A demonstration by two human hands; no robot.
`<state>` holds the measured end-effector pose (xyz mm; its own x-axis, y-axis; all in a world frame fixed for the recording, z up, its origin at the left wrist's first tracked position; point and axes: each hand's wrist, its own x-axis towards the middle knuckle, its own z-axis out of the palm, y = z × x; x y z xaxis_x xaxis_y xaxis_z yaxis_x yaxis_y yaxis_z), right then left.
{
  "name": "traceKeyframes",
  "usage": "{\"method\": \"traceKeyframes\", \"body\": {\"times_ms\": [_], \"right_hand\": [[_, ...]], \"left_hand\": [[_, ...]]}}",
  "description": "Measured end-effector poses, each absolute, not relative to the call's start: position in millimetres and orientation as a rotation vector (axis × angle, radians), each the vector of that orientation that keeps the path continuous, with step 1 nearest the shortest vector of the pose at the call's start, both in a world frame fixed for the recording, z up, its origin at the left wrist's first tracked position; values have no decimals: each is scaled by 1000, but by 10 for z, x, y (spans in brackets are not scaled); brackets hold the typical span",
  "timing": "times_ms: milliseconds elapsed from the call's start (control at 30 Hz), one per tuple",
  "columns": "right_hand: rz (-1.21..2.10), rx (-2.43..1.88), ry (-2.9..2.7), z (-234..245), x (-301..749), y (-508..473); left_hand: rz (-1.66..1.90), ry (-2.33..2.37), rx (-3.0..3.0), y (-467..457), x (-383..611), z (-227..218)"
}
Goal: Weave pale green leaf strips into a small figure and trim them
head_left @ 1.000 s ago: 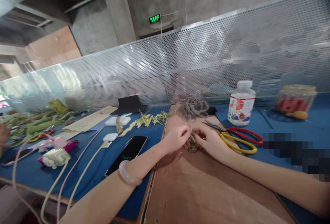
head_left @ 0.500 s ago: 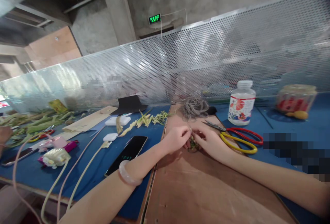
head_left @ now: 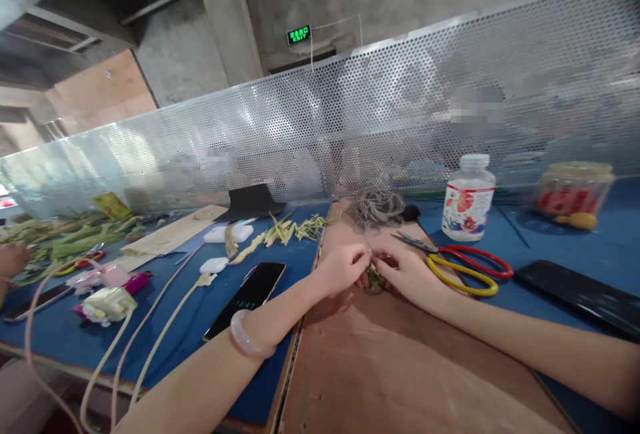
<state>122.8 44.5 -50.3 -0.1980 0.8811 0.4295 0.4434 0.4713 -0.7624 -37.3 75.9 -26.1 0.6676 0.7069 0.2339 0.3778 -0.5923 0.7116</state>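
Over the brown wooden board (head_left: 400,361), my left hand (head_left: 347,267) and my right hand (head_left: 404,274) meet with fingertips pinched together. Between and under the fingers shows a small greenish bundle (head_left: 375,281), like plant strips; its shape is mostly hidden. Both hands grip it. Just beyond lies a tangled heap of grey cord (head_left: 377,209). Scissors (head_left: 463,264) with one red and one yellow handle rest beside my right hand, their blades pointing toward the cord.
A plastic bottle (head_left: 469,201), a jar (head_left: 575,191) and a black phone (head_left: 580,294) lie to the right. Leftward are a lit phone (head_left: 247,297), dried leaves (head_left: 283,231), cables and chargers (head_left: 107,305). Another person's hand (head_left: 13,261) is at far left. A perforated metal screen (head_left: 280,121) stands behind.
My hands stay in almost the same place, still pinching the greenish bundle. The other person's hand at far left has shifted slightly to the right.
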Motion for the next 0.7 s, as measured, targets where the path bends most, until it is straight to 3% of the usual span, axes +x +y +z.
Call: {"method": "traceKeyframes", "body": {"times_ms": [700], "right_hand": [[541, -1228, -1887, -468, 1229, 412]], "left_hand": [[640, 903, 2382, 759, -395, -255]]}}
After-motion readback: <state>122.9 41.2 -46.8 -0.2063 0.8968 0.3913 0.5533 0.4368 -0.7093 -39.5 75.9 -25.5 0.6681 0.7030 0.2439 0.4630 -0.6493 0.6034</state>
